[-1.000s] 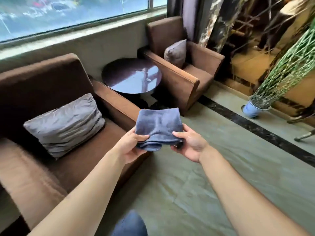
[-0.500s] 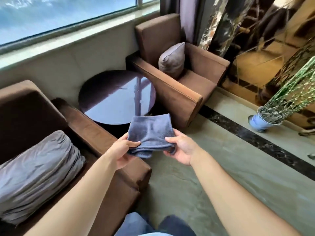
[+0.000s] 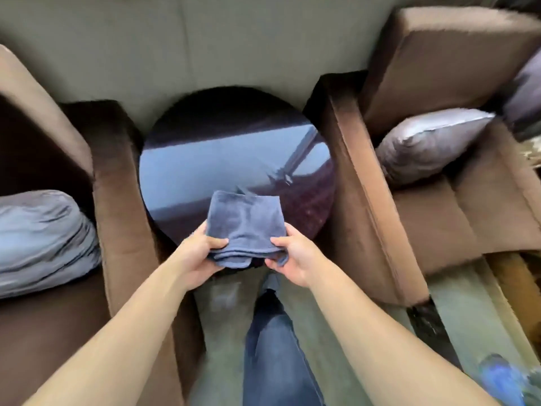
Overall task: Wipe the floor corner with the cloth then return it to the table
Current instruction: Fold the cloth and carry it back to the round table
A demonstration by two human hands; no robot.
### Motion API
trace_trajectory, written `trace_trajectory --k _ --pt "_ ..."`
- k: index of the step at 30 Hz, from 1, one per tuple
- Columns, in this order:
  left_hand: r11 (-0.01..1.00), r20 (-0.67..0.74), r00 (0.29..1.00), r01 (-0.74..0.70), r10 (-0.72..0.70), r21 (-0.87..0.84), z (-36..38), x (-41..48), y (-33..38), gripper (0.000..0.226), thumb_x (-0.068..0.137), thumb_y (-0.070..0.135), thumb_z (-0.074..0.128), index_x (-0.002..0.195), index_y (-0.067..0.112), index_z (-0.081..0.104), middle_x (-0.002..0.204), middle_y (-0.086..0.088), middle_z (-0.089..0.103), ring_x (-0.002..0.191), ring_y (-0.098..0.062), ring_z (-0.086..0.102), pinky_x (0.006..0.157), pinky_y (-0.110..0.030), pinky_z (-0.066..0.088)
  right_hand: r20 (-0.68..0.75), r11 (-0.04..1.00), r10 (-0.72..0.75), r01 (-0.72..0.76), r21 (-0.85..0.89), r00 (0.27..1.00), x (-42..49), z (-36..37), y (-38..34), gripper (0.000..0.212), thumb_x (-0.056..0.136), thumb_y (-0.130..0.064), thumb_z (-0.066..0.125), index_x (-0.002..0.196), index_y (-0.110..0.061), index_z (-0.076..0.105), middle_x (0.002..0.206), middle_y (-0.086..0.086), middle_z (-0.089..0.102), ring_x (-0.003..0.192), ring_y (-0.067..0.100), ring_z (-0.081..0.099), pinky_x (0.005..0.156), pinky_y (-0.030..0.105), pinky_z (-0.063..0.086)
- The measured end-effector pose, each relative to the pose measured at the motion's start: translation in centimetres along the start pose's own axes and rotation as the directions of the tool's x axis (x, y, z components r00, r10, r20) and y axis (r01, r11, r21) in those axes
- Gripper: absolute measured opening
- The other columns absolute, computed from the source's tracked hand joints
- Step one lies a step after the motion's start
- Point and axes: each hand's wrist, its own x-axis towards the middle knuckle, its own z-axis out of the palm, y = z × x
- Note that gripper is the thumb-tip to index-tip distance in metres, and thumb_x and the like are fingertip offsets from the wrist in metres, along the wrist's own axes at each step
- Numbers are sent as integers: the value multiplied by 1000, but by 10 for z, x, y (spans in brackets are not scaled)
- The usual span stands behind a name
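A folded blue-grey cloth (image 3: pixel 246 227) hangs between both hands over the near edge of a round, dark, glossy table (image 3: pixel 205 159). My left hand (image 3: pixel 196 254) pinches the cloth's left side with the thumb on top. My right hand (image 3: pixel 295 256) grips its right side the same way. The cloth's far half lies over the tabletop; whether it touches the surface I cannot tell. The table stands against a pale wall, squeezed between two armchairs.
A brown armchair (image 3: pixel 117 183) with a grey cushion (image 3: pixel 44 238) stands left of the table. Another brown armchair (image 3: pixel 439 200) with a grey cushion (image 3: pixel 430 142) stands right. My jeans-clad leg (image 3: pixel 275 347) is on the greenish floor (image 3: pixel 468 312) below. A blue pot (image 3: pixel 497 379) sits at the lower right.
The view has swung to face the table head on and from above. Both hands have carried the cloth forward, from beside the left armchair's arm to over the table's near edge.
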Motion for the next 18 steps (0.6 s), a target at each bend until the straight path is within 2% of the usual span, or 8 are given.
trace_trajectory --k 3,7,9,11,13,16,17,18 --pt "993 -116 993 10 -24 -120 10 70 -7 62 86 -18 40 134 18 56 135 -17 64 125 -42 58 105 -67 40 -12 985 56 -57 -163 998 77 -21 -39 38 99 0 43 116 -30 58 100 -3 67 83 16 62 68 31 47" --pt "982 -265 963 7 -58 -188 16 135 -21 55 90 -14 37 129 18 59 134 -15 64 123 -39 60 95 -55 51 -15 958 115 -115 -264 993 155 -44 -51 43 96 0 50 127 -29 59 114 -1 68 99 20 65 78 36 51" --pt "981 -308 950 -6 -54 -192 16 152 -25 45 91 -12 38 119 16 60 134 -16 63 122 -40 60 95 -56 51 -24 937 144 -144 -319 989 179 -51 -46 43 96 -1 52 127 -29 59 119 -1 69 106 22 67 86 39 52" --pt "985 -350 935 -4 -56 -170 14 160 -25 37 92 -7 41 109 18 61 132 -17 63 118 -39 61 102 -59 47 -49 919 151 -159 -361 987 192 -55 -41 38 96 -4 53 124 -29 59 121 1 70 102 21 67 86 40 53" --pt "993 -406 910 45 -86 -109 14 157 -26 30 93 1 47 106 23 62 131 -12 65 113 -32 63 104 -55 45 -84 907 144 -166 -388 986 191 -57 -38 35 96 -6 52 123 -28 57 119 2 69 92 20 66 83 39 53" --pt "982 -480 862 187 -164 -1 13 136 -32 24 95 12 50 114 24 59 130 -7 64 111 -29 62 92 -45 46 -133 809 140 -191 -556 981 173 -64 -29 38 93 -13 54 128 -27 53 113 3 66 87 22 63 72 31 48" --pt "962 -497 842 267 -208 51 14 124 -31 23 95 15 52 117 21 57 131 -8 61 109 -30 62 89 -43 46 -150 753 118 -187 -631 982 162 -65 -29 42 92 -16 56 133 -24 52 112 4 65 90 22 60 68 28 45" --pt "947 -505 832 311 -229 84 19 109 -28 27 94 19 55 121 17 56 132 -9 59 107 -32 61 86 -41 46 -137 695 82 -155 -703 987 151 -65 -31 48 91 -19 58 139 -21 50 116 6 64 96 22 59 71 28 45"
